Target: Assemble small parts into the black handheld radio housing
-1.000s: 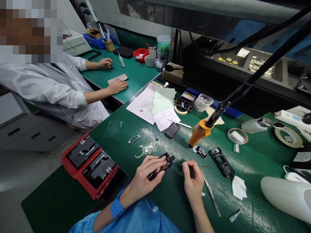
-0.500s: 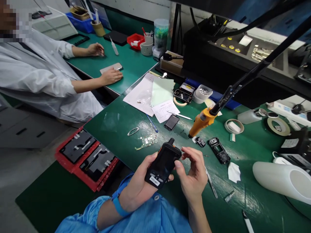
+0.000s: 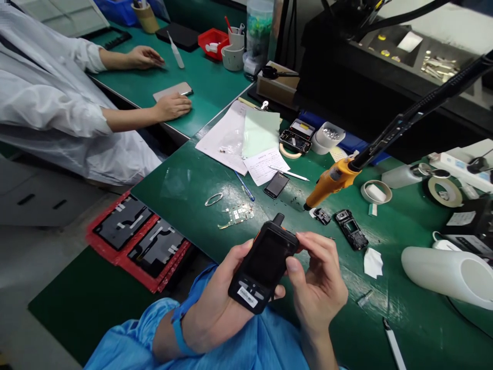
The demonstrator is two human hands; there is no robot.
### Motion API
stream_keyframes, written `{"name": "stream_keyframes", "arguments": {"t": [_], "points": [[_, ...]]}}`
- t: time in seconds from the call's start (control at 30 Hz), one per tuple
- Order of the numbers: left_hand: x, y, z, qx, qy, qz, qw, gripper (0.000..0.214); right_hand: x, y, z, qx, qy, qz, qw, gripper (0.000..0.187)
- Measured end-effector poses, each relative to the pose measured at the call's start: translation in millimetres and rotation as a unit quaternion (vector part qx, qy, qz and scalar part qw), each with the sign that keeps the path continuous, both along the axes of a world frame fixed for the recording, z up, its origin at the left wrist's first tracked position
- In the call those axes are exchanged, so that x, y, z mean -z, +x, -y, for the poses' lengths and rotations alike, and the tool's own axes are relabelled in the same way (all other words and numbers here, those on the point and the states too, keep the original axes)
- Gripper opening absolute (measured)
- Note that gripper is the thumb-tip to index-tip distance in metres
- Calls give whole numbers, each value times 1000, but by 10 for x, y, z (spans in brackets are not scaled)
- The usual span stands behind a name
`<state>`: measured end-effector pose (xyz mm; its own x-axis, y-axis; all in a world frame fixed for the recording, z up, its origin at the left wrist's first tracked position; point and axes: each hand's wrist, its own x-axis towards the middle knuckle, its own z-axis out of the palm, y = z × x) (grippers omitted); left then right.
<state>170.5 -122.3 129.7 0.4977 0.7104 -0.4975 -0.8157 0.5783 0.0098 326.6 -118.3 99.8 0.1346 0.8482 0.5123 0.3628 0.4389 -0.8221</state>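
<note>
A black handheld two-way radio (image 3: 266, 261) with a stubby antenna, a dark screen and a white barcode label is tilted in front of me. My left hand (image 3: 215, 308) wraps round it from below and the left, thumb along the side. At its upper right corner, the curled fingers and thumb of my right hand (image 3: 321, 282) grip the edge. Past the antenna lies a bare circuit board (image 3: 239, 214). To the right are a small black part (image 3: 320, 216) and an opened black housing (image 3: 351, 229), below the tip of a hanging orange electric screwdriver (image 3: 331, 182).
A co-worker's hand (image 3: 173, 106) rests on a phone at the neighbouring bench. Red trays (image 3: 123, 257) with dark panels stand low on the left. Papers (image 3: 262, 133), a small phone (image 3: 276, 185), tape rolls (image 3: 442, 191) and a white cylinder (image 3: 442, 275) occupy the green bench.
My right fingers have closed in on the radio's upper right edge. The radio sits slightly nearer the camera, and the view has shifted slightly. The co-worker's far hand has turned.
</note>
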Motion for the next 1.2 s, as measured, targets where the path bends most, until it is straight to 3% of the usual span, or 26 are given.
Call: {"name": "stream_keyframes", "arguments": {"t": [0.4,1.2], "points": [[-51,-26,48,1,10,-9,1000,28,-77,-54,43,12,17,20,1000,26],[13,-68,15,-14,-25,1,1000,24,104,-84,41,6,0,11,1000,37]]}}
